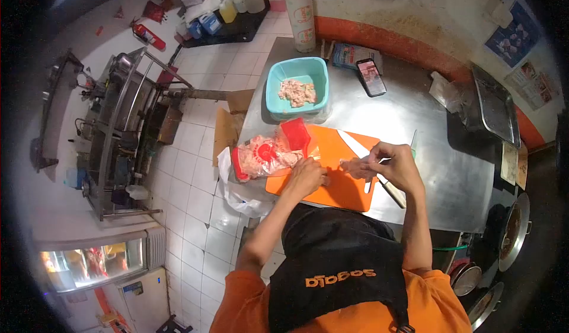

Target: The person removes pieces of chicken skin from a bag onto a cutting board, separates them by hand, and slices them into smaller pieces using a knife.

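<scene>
My right hand (396, 166) pinches a thin, pale pink piece of raw meat (357, 168) over the orange cutting board (341, 192). My left hand (306, 177) rests at the board's left part, fingers loosely bent and thumb apart, with nothing visible in it. Beside it lies a clear plastic bag with red print (265, 154), filled with raw meat and overlapping the board's edge. A large knife (394, 193) lies slantwise on the board under my right hand, its blade partly hidden. Beyond the bag, a turquoise tub (274, 99) holds small chopped meat pieces (296, 93).
A phone (371, 77) with a lit screen lies on the steel table (450, 173). Another blade (414, 143) shows right of the board. A tall plastic roll (300, 18) stands at the back, a metal tray (496, 104) at the far right. A white bag (234, 190) hangs at the left edge.
</scene>
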`<state>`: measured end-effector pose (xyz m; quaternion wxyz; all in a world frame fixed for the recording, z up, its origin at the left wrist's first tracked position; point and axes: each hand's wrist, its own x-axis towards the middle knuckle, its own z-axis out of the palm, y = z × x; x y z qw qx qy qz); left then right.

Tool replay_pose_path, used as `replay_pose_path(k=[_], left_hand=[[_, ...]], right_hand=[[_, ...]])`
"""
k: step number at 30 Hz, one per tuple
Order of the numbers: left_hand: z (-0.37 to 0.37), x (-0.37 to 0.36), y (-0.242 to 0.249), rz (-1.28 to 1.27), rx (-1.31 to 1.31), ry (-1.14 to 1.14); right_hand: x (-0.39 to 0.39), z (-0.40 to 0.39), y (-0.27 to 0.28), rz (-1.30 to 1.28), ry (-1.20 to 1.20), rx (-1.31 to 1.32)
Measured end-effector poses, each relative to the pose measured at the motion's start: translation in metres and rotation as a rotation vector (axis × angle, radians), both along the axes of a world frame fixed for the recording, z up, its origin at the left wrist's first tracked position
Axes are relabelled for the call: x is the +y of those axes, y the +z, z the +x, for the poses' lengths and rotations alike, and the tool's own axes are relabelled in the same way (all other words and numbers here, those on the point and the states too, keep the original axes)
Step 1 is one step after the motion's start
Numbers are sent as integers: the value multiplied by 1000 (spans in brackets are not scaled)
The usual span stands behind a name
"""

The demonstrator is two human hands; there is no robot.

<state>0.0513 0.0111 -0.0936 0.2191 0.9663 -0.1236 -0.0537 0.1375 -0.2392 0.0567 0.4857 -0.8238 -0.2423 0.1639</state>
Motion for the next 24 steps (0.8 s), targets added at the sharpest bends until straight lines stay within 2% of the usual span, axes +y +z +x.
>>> replay_pose_path(k=[4, 6, 7, 9, 10, 13, 14, 16, 17, 20, 21, 23, 24], left_hand=[[-6, 11, -9, -122, -18, 23], [-6, 15, -9, -407, -15, 149], [-10, 15, -5, -409, -13, 149], [-19, 14, 24, -133, -300, 225], [-26, 22, 8, 5, -198, 178], [-29, 35, -32, -86, -120, 214], [-27, 39, -25, -84, -117, 221], [-19, 44, 2, -333, 145, 330], [-20, 45, 11, -332, 146, 335], [-19, 49, 19, -703, 152, 747], [-20, 53, 15, -702, 153, 749], [-21, 58, 14, -826, -15, 682], [-21, 60, 17, -1042, 104, 681]], right_hand=[[-4, -3, -15, -32, -12, -9], [-1, -10, 3, -24, -30, 46], [-1, -12, 10, -19, -51, 96], [-3, -12, 5, 1, -61, 68], [-5, -13, 1, 20, -57, 42], [-5, -12, -11, -20, -61, 24], [-5, -12, -11, -19, -54, 28], [-5, -13, -13, 31, -84, 176], [-6, -13, -14, 32, -79, 178], [-5, -14, -15, 71, -80, 154], [-3, -14, -14, 71, -79, 143], [2, -14, -11, 70, -76, 132], [4, -14, -10, 84, -63, 158]])
